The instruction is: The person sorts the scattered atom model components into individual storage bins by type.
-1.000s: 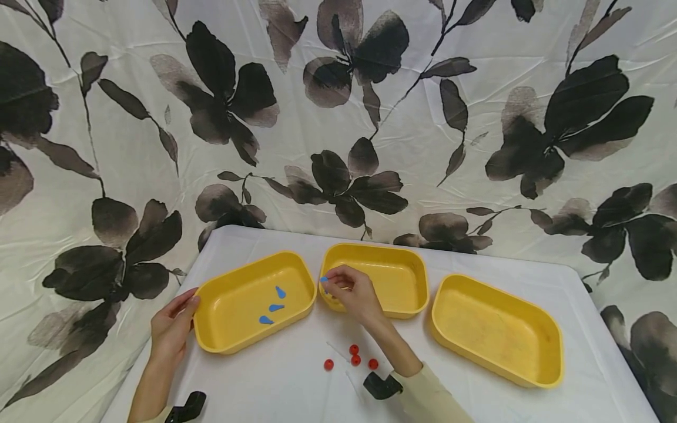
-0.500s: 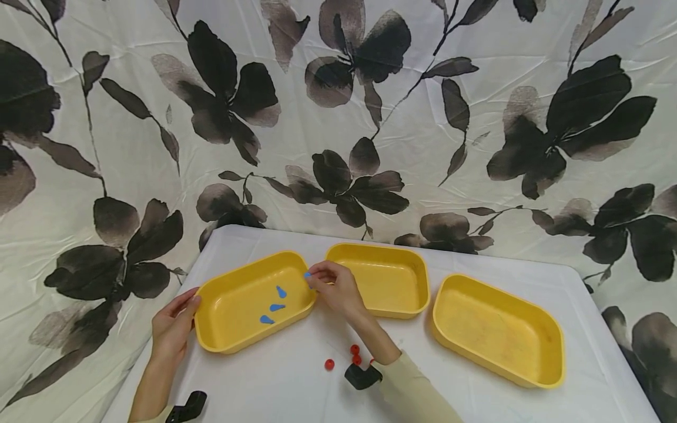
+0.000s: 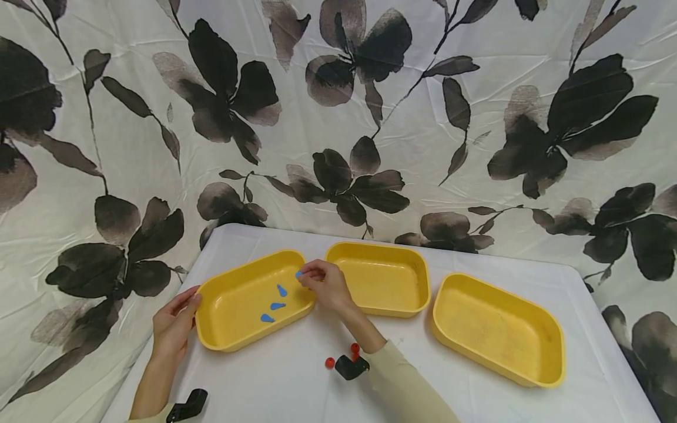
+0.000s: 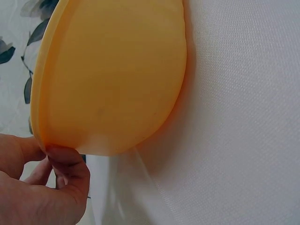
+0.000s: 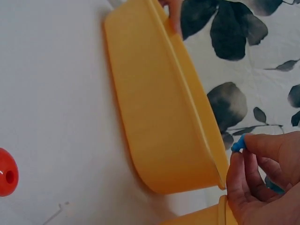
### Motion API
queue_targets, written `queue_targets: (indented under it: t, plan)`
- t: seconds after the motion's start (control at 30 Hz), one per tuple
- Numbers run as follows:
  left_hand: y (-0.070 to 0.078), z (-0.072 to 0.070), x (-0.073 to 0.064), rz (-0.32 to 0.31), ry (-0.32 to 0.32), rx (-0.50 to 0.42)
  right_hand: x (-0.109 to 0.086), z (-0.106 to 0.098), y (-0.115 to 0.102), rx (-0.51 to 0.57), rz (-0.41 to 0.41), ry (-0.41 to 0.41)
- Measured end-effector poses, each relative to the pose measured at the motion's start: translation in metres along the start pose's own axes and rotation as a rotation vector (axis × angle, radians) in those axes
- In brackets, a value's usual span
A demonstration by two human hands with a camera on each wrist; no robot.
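My left hand (image 3: 171, 328) pinches the left rim of a yellow tray (image 3: 224, 308), thumb on one side and fingers on the other in the left wrist view. Several flat blue drop-shaped pieces (image 3: 277, 306) lie inside that tray. Over the tray's right end, my right hand (image 3: 329, 288) pinches a small blue piece (image 5: 239, 143) between thumb and fingertip. A second bit of blue (image 5: 273, 184) shows among the curled fingers of this hand in the right wrist view, mostly hidden.
A middle yellow tray (image 3: 383, 282) and a right yellow tray (image 3: 502, 329) stand on the white tablecloth (image 3: 275, 382). Red beads (image 3: 329, 363) lie near the front, partly covered by the right wrist's black camera (image 3: 351, 368). A floral cloth (image 3: 338, 117) hangs behind.
My right hand has moved left with the blue piece, from above the middle tray to the left tray's right end. The left hand keeps its grip on the rim.
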State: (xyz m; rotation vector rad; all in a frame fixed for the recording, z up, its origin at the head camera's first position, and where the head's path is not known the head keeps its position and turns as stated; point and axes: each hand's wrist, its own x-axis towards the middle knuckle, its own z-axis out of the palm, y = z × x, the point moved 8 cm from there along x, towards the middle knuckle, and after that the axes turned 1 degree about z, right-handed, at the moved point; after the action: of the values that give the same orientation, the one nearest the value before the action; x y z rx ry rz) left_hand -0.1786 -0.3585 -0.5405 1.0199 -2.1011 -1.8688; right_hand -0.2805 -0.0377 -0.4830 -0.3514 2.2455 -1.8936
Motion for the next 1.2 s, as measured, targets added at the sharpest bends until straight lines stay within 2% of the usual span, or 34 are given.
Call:
queue_targets:
  t: [0.33, 0.7, 1.07, 1.2]
  plan:
    - [-0.001, 0.0, 0.001, -0.015, 0.001, -0.007, 0.008, 0.009, -0.001, -0.096, -0.022, -0.036]
    - [0.002, -0.002, -0.001, 0.013, 0.0, 0.004, 0.016, 0.031, -0.007, -0.17, -0.079, -0.102]
    - [0.001, -0.001, 0.0, 0.014, 0.005, 0.023, 0.023, 0.054, 0.0, -0.291, -0.063, -0.192]
    - [0.001, -0.001, 0.0, 0.01, 0.005, 0.031, 0.027, 0.064, 0.003, -0.304, -0.06, -0.223]
